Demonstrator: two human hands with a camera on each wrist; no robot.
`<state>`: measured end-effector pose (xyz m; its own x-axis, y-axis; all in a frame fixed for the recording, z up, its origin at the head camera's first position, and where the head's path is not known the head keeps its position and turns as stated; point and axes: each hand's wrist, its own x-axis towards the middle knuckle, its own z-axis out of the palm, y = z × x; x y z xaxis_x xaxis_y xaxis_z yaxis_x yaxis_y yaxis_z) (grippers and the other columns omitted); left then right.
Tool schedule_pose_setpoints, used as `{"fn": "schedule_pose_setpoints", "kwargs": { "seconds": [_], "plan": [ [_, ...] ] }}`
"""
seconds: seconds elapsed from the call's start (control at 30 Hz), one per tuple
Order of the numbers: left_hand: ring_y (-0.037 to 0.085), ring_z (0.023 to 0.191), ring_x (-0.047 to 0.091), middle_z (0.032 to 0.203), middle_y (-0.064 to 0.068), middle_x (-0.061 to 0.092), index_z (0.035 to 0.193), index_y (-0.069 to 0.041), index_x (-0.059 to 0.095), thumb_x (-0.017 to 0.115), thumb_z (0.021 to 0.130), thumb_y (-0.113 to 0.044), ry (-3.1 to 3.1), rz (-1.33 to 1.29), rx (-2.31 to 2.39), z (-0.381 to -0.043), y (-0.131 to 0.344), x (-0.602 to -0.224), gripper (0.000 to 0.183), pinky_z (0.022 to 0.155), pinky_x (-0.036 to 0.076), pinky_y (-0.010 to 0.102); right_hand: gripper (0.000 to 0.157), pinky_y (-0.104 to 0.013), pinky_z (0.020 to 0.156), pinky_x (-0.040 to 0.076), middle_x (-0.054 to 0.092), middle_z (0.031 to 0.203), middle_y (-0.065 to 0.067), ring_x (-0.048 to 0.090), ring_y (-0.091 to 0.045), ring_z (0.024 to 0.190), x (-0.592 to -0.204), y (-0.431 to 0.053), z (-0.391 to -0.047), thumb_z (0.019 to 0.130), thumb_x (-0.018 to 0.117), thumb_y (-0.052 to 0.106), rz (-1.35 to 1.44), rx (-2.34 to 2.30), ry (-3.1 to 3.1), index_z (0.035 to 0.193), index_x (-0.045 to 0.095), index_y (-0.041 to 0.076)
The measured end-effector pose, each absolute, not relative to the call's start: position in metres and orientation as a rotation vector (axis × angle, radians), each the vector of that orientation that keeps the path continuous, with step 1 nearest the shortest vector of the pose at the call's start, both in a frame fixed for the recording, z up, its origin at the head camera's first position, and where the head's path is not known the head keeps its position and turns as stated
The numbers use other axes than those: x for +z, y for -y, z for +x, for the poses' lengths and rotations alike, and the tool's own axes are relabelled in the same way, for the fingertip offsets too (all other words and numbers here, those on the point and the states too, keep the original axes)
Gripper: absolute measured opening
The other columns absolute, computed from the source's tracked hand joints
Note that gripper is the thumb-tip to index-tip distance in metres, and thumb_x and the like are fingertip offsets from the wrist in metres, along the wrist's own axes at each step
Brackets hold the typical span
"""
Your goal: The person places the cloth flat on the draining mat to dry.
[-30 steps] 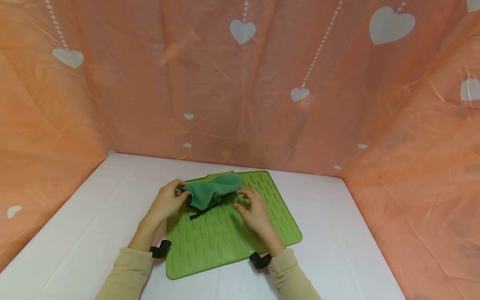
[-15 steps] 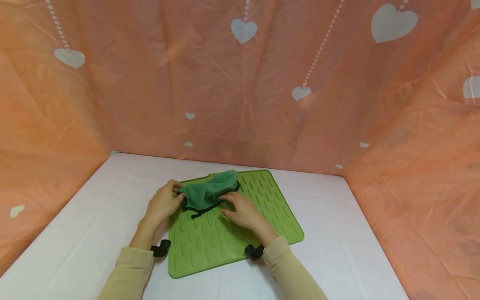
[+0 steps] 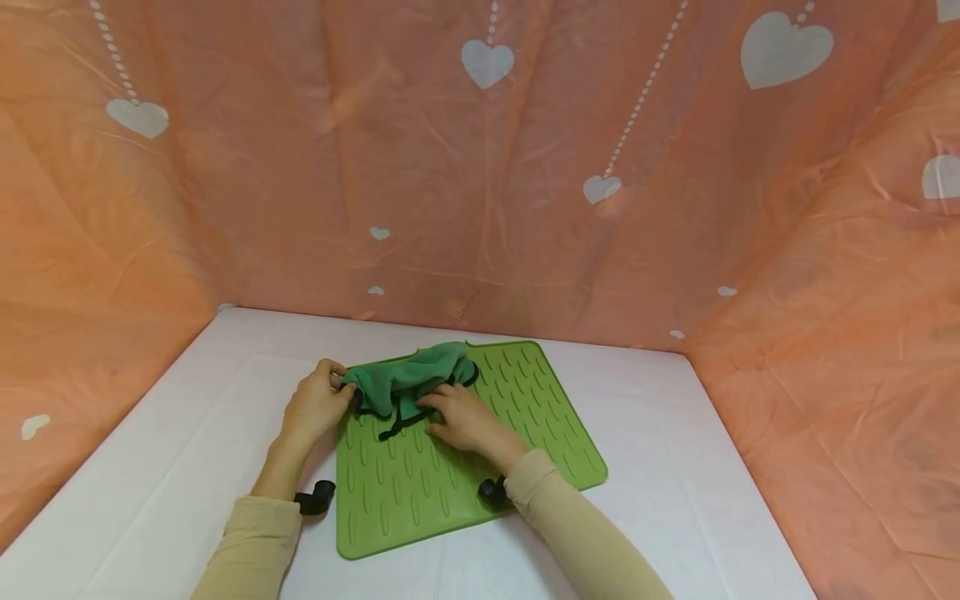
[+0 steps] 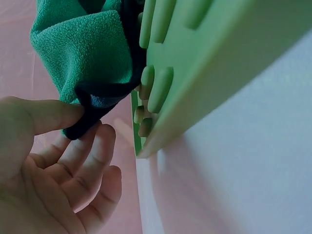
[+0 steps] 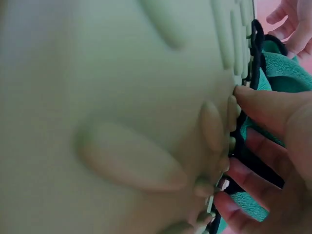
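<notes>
Left grip (image 3: 315,406) pinched on the edge of a green cloth (image 3: 408,375), right grip (image 3: 468,419) apart at the near side

The left grip is clamped: the thumb lies on one side of the cloth's black trim (image 4: 92,109) and the fingertips press from the other, with the folded corner caught between them. The remaining fingers curve below, as the left wrist view shows. On the right grip, the thumb and fingers stand apart, their tips at the black trim along the near side of the cloth.

The cloth is rumpled into folds over the far left part of a green mat (image 3: 401,500). Its left end reaches the mat's left edge, where the left grip has it; its right end lies near the middle of the mat's far side. A short black strap (image 3: 390,432) sticks out from the near side of the cloth, over the mat, between the two hands.

The mat sits at a slant on a white bench (image 3: 675,467) and carries rows of raised, elongated ribs (image 5: 129,158). Both forearms come in from the near side in beige sleeves (image 3: 258,525), each with a black device (image 3: 317,498) at the wrist. Behind the bench and along its sides hangs an orange-pink sheet (image 3: 405,167) printed with white hearts (image 3: 487,64), some on dotted strings.
</notes>
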<state>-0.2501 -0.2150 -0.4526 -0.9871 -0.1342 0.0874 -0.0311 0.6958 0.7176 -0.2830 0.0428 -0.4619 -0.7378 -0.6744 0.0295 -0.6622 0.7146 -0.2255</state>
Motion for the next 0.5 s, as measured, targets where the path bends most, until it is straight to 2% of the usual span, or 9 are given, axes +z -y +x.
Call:
{"fn": "schedule_pose_setpoints", "kwargs": {
  "seconds": [0.3, 0.5],
  "plan": [
    [0.046, 0.106, 0.066, 0.121, 0.029, 0.065, 0.131, 0.005, 0.054, 0.06, 0.103, -0.016, 2.782, 0.125, -1.168, -0.249, 0.216, -0.451, 0.035, 0.082, 0.053, 0.058, 0.037, -0.047, 0.107, 0.049, 0.064, 0.136, -0.004, 0.056, -0.029, 0.131, -0.462, -0.032, -0.292, 0.099, 0.071, 0.042, -1.022, -0.371, -2.885, 0.132, 0.071, 0.025],
    [0.046, 0.106, 0.065, 0.121, 0.031, 0.064, 0.132, 0.005, 0.054, 0.061, 0.103, -0.016, 2.78, 0.111, -1.19, -0.249, 0.214, -0.451, 0.036, 0.084, 0.052, 0.058, 0.024, -0.044, 0.093, 0.054, 0.069, 0.12, -0.001, 0.061, -0.024, 0.114, -0.464, -0.03, -0.293, 0.101, 0.069, 0.036, -1.038, -0.392, -2.926, 0.121, 0.075, 0.024]
  ]
}}
